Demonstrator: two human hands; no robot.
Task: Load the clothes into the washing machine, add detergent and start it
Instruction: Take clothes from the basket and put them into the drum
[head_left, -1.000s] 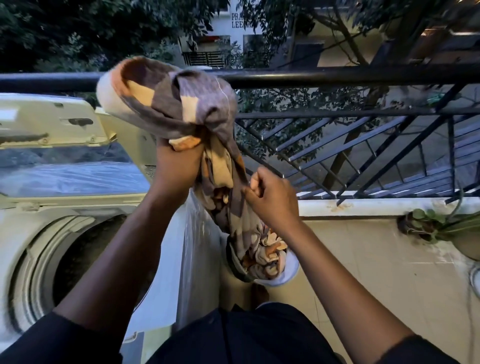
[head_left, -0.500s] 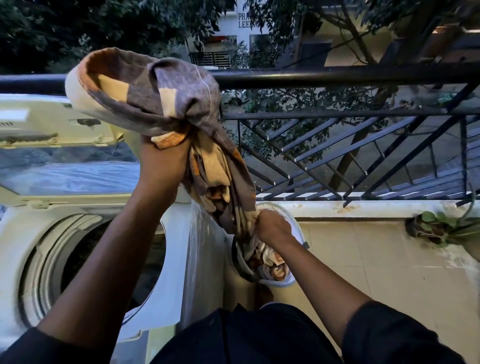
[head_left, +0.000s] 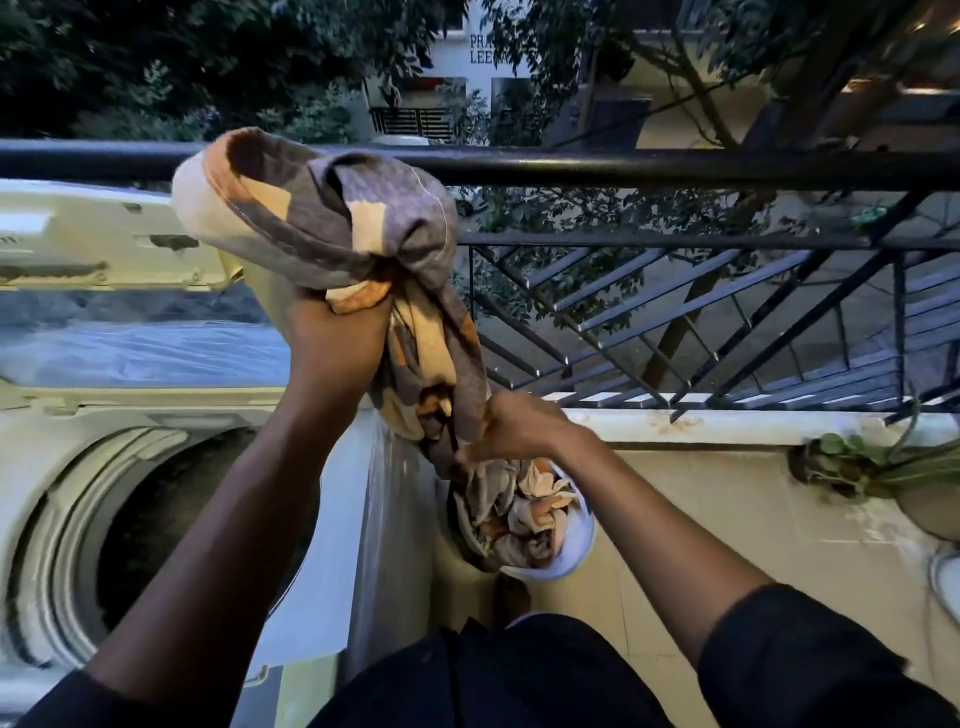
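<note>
"PRA", "LEE" on far building wall (head_left: 485, 49)

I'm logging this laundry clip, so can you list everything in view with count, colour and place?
patterned cloth: one, grey, orange and cream, held up, lower end trailing into the bucket
bucket: one, white, on the floor beside the machine
washing machine: one, cream, left, lid up, drum open
railing: one, black, across the top
potted plant: one, green, right
left hand: grips the cloth high up
right hand: grips the cloth above the bucket
</note>
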